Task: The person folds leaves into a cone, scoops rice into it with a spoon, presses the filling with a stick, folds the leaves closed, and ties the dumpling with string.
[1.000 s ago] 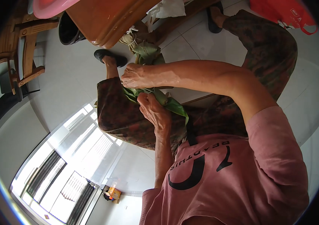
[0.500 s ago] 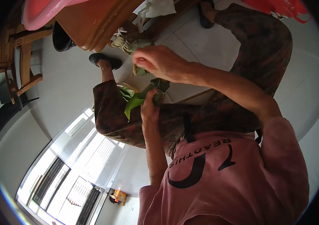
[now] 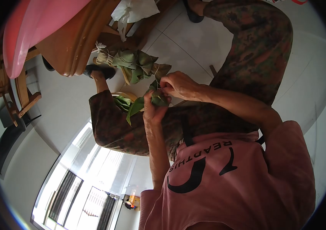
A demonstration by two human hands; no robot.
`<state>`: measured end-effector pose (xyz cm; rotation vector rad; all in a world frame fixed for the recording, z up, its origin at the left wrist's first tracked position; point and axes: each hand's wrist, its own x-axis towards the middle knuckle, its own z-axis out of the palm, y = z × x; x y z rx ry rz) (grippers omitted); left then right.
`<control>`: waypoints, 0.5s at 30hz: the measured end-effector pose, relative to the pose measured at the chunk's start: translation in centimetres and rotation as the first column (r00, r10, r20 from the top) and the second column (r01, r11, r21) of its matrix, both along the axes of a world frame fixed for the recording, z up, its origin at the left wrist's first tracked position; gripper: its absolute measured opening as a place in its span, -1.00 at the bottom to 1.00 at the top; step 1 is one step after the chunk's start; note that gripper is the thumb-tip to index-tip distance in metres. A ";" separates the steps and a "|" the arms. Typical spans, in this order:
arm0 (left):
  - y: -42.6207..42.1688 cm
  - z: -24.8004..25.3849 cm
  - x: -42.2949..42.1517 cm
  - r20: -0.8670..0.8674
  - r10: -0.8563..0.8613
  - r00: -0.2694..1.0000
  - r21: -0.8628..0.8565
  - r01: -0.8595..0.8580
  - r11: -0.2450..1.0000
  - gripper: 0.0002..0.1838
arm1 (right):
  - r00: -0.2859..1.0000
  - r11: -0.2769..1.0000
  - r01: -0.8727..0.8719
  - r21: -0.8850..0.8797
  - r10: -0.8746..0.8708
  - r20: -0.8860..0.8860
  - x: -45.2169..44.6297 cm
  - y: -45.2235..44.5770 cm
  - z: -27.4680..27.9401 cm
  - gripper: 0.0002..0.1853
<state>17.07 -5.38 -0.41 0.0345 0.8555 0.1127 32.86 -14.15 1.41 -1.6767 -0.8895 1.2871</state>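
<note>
My left hand (image 3: 154, 109) is closed around a leaf-wrapped zongzi (image 3: 159, 100), its fingers partly hiding it. A loose green leaf (image 3: 135, 109) sticks out from that hand to the left. My right hand (image 3: 180, 85) is pinched at the top of the same zongzi, on a thin pale string (image 3: 160, 89). Just beyond my hands, a bunch of tied zongzi (image 3: 130, 61) hangs together on strings. Light strings are knotted at the bunch's far end (image 3: 103, 56).
More green leaves (image 3: 122, 102) lie in a round, light-rimmed container beside my knee. A brown wooden table corner (image 3: 69, 53) with a pink basin (image 3: 36, 30) juts in at upper left. A white plastic bag (image 3: 134, 11) hangs behind. Wooden furniture (image 3: 26, 97) stands at left.
My right hand has come down and right, from in front of the bunch to the zongzi in my left hand. The view has shifted, showing more of the bunch.
</note>
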 end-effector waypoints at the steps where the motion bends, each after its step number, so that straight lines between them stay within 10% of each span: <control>1: 0.0 0.1 0.1 -0.052 -0.003 0.999 0.025 0.004 1.000 -0.72 | 1.000 1.000 0.009 -0.010 -0.009 0.011 -0.1 0.1 -0.2 -0.91; 15: 0.1 0.5 0.3 -0.071 -0.011 0.997 0.205 0.025 0.978 -0.62 | 0.897 0.982 -0.126 0.141 0.052 0.439 -1.3 1.1 -0.7 -0.88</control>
